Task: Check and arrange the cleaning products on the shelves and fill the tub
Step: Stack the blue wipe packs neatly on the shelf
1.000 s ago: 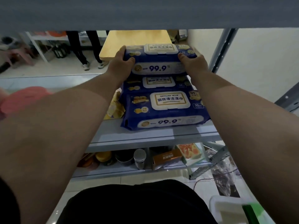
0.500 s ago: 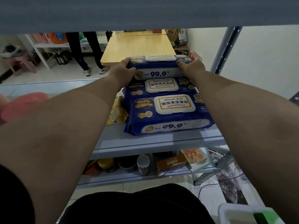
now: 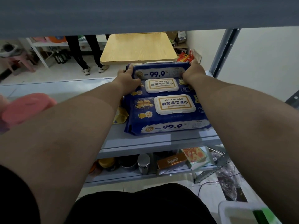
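Wipes pack is now lower and deeper on the shelf than one second ago. Before, I saw it lifted above the other two. Now it sits at the back of the row, and its front edge overlaps the rear of the middle pack. I cannot tell whether it already rests on that one or on the shelf behind it.

My left hand grips the left end, with the thumb on the printed side and the fingers curled over the corner. My right hand holds the right end; its fingers go behind the pack and I cannot see how they lie.

For the task, I judge that placing this pack is almost finished and only the release remains.

The long axis runs left to right, parallel to the shelf edge, the same as the front pack. The "99.9" side faces me, and the white lid looks up.
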Motion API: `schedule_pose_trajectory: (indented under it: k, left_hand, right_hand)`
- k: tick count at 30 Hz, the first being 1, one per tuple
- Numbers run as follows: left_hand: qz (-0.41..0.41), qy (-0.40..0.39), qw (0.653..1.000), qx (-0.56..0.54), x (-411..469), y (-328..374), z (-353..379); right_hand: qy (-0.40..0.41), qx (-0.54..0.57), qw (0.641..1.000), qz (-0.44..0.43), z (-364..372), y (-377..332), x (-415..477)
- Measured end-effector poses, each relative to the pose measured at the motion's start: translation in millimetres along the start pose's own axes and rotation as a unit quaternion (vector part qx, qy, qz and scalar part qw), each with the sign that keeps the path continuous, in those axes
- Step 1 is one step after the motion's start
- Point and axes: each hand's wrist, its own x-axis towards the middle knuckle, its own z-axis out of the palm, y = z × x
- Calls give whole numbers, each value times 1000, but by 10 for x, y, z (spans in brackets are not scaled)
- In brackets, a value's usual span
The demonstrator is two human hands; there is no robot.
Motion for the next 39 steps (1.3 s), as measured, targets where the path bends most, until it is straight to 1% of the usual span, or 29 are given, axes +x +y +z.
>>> schedule_pose_trajectory:
  k: [4,6,8,10,11,13,15,17,21,23,26,29,32,34,37,39]
  left_hand:
    - [-16,-27,999,-10,8,-2,4]
    - [-39,-48,997,-39,3,-35,30]
    - [-62,-48,995,-69,-19,-78,67]
    - [-59,-36,997,-39,-26,-99,84]
    - [-49,-24,998,4,-34,-89,92]
    - [-4,-13,996,88,-48,-24,125]
    - [50,-39,989,135,-52,60,161]
    - [56,-65,982,169,-79,99,174]
    - [54,-71,974,207,-209,131,125]
    - [71,-71,969,225,-322,175,154]
    - [125,-48,959,249,-642,221,231]
    - [177,-38,947,264,-1029,244,271]
    - [224,-52,944,238,-1416,297,250]
    - [239,-78,934,252,-1669,337,199]
    - [242,-118,925,270,-1938,369,133]
    - [264,-119,918,272,-2072,371,131]
  right_hand:
    - [16,-40,999,-4,13,-28,-17]
    - [2,-59,998,3,42,-36,-45]
    - [-11,-72,997,5,60,-42,-80]
    - [-19,-67,998,-4,79,-42,-124]
    - [-27,-76,996,-27,91,-44,-149]
    - [-68,-126,985,-100,130,-81,-229]
    - [-118,-175,967,-142,177,-125,-300]
    - [-138,-198,959,-145,199,-142,-327]
    - [-165,-215,953,-136,142,-184,-451]
    - [-158,-215,950,-159,113,-167,-630]
    - [-135,-186,954,-194,60,-47,-995]
    - [-140,-181,949,-218,-48,82,-1396]
    - [-151,-167,948,-227,-249,244,-1799]
    - [-158,-147,948,-235,-411,333,-2057]
    - [-135,-128,950,-252,-543,491,-2385]
    - [-126,-128,952,-248,-605,574,-2582]
